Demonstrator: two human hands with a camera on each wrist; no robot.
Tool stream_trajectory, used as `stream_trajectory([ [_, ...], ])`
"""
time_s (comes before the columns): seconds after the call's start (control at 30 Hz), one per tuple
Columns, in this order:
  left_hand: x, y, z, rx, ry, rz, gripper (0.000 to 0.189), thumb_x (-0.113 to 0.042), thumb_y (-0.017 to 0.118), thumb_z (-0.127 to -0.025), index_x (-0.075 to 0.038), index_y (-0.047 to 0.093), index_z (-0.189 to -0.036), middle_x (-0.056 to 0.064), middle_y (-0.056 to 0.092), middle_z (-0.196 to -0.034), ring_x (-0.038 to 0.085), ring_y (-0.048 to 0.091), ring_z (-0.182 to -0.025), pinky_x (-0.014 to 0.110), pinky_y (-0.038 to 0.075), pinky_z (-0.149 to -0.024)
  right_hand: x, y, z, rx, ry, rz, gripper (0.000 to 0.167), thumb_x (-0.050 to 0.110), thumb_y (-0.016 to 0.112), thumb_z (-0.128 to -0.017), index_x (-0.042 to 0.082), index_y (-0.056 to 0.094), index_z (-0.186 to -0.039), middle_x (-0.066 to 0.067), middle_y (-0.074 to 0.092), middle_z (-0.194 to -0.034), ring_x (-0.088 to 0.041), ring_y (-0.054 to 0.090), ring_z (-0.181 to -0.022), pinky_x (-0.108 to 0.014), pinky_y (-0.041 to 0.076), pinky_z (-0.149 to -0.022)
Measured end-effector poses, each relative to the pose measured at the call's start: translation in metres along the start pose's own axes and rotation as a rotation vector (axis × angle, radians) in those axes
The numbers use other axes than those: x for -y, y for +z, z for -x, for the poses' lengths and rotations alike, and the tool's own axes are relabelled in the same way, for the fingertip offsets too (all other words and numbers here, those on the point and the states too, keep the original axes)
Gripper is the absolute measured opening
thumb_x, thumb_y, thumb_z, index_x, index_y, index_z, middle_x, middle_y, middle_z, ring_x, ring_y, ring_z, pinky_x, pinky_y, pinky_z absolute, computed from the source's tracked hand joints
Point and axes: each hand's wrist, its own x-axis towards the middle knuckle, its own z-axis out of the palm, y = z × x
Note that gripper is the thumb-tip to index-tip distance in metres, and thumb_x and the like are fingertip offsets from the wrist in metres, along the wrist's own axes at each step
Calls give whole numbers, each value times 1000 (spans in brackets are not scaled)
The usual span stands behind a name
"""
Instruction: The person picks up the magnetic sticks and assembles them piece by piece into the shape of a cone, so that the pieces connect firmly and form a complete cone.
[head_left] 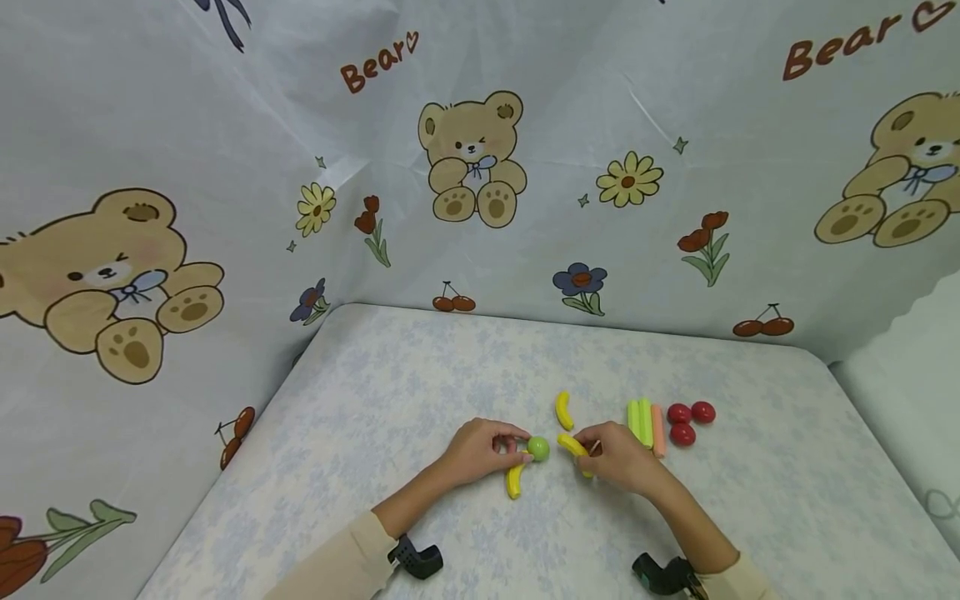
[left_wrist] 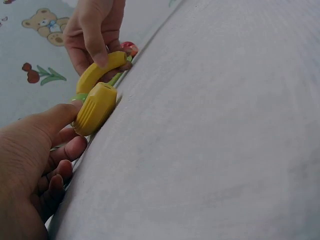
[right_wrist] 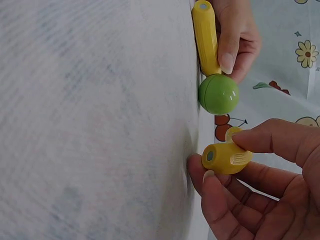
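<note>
My left hand (head_left: 478,450) has its thumb and index finger curled at a small green ball (head_left: 537,448), pinching its left side. Just below that thumb a yellow toy banana (head_left: 513,481) lies on the table; it hides most of the ball in the left wrist view. My right hand (head_left: 619,457) pinches another toy banana (head_left: 572,444) between thumb and fingers, a little right of the ball. In the right wrist view this held banana (right_wrist: 227,156) shows its blunt end, apart from the green ball (right_wrist: 218,94). A third toy banana (head_left: 563,411) lies farther back.
Right of my right hand lie light green sticks (head_left: 640,422) and an orange stick (head_left: 658,431) side by side. Beyond them sit three red balls (head_left: 682,434). A pale patterned cloth covers the table (head_left: 360,392), and a bear-print curtain (head_left: 540,267) hangs behind.
</note>
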Motion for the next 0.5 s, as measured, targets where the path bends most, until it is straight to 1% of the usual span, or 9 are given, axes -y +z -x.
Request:
stream_trajectory([
  [0.1, -1, 0, -1, 4, 0, 0, 31, -41, 79, -89, -21, 78, -113, -22, 63, -75, 0, 50, -56, 20, 43, -52, 0, 0, 0, -4, -4, 15, 26, 3, 77, -84, -3, 75, -110, 0, 65, -82, -14, 57, -73, -25, 50, -57],
  [0.23, -1, -1, -2, 4, 3, -5, 32, -41, 78, -90, -21, 78, -114, -22, 63, -76, 1, 50, -56, 20, 44, -53, 0, -1, 1, -4, -17, 19, 26, 3, 77, -84, -4, 74, -110, 0, 65, -83, -14, 57, -73, -25, 50, -59],
  [0.43, -2, -2, -2, 11, -18, -2, 31, -41, 78, -90, -21, 78, -114, -22, 64, -76, 1, 51, -56, 20, 44, -53, 1, 0, 3, 62, -10, -80, 27, 2, 74, -85, -5, 73, -112, -3, 65, -83, -17, 60, -63, -29, 53, -51],
  [0.5, -3, -2, -1, 13, -24, -1, 30, -40, 78, -90, -21, 78, -114, -21, 64, -76, 1, 51, -56, 20, 44, -53, 1, 2, 3, 71, -11, -97, 27, 2, 74, -85, -5, 73, -111, -4, 64, -83, -19, 61, -61, -30, 53, -50],
])
